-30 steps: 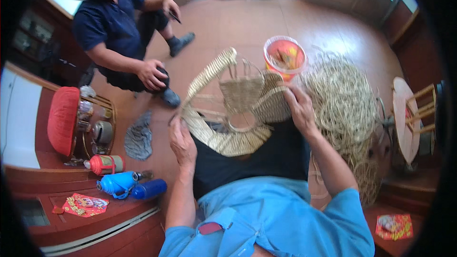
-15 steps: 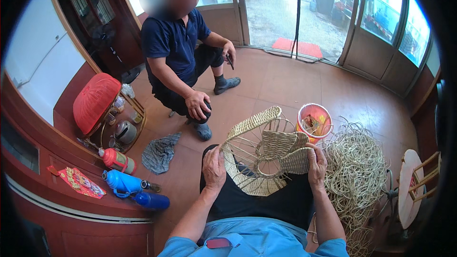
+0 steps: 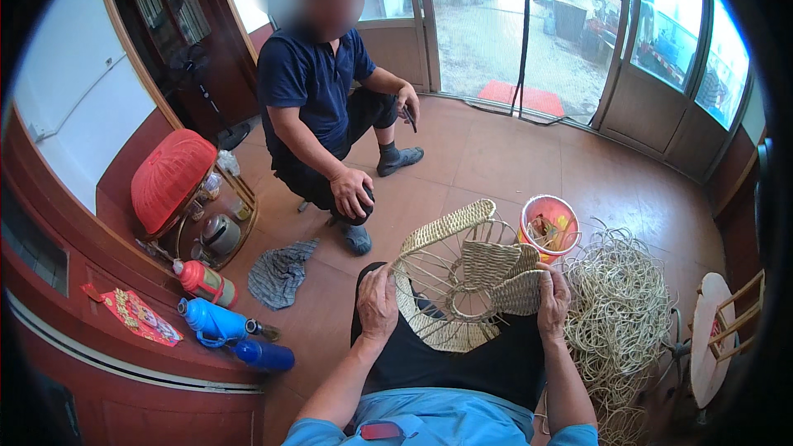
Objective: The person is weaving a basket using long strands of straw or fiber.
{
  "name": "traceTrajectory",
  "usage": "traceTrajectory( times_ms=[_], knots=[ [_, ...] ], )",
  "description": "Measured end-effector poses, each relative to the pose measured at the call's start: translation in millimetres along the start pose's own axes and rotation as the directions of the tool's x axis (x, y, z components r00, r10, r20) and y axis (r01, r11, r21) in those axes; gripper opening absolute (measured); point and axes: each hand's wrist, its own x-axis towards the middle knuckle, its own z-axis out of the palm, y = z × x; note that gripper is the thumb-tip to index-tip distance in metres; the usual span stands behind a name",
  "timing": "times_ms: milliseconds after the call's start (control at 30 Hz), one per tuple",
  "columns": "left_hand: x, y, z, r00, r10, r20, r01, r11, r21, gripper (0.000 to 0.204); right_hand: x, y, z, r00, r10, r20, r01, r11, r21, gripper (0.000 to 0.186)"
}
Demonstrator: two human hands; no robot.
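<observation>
so both hands were on the woven piece (image 3: 486, 261), which was up over the dark trousers (image 3: 454, 373), between the knees more or less, though i couldn't tell if it was actually resting on them. left hand (image 3: 377, 306) had a grip on its left edge, right hand (image 3: 553, 304) was pinching the right flap by its edge. the middle was kinda open, with bare spokes running between a small ring and the curved band on the outside. red bucket (image 3: 553, 205) sat just past the flap, with a big messy heap of cord (image 3: 621, 297) beside it on the floor (image 3: 487, 161). stool (image 3: 710, 334) was lying on its side further right. off to the left there was a grey cloth (image 3: 279, 274), and another person (image 3: 314, 99) was sitting near it, one hand (image 3: 351, 192) on a knee
</observation>
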Motion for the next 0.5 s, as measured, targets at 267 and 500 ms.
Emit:
traceTrajectory(
  times_ms=[267,500],
  knots=[
    [-2,2,-3,1.0,0.019,-0.011,-0.019,1.0,0.01,0.037,-2,-22,1,0.999,-0.051,-0.007,0.051,0.999,-0.009,0.034],
    [-1,4,-2,1.0,0.003,-0.008,-0.003,1.0,0.008,0.038,-1,-15,0,0.999,0.039,0.012,-0.039,0.999,0.016,0.034]
  ],
)
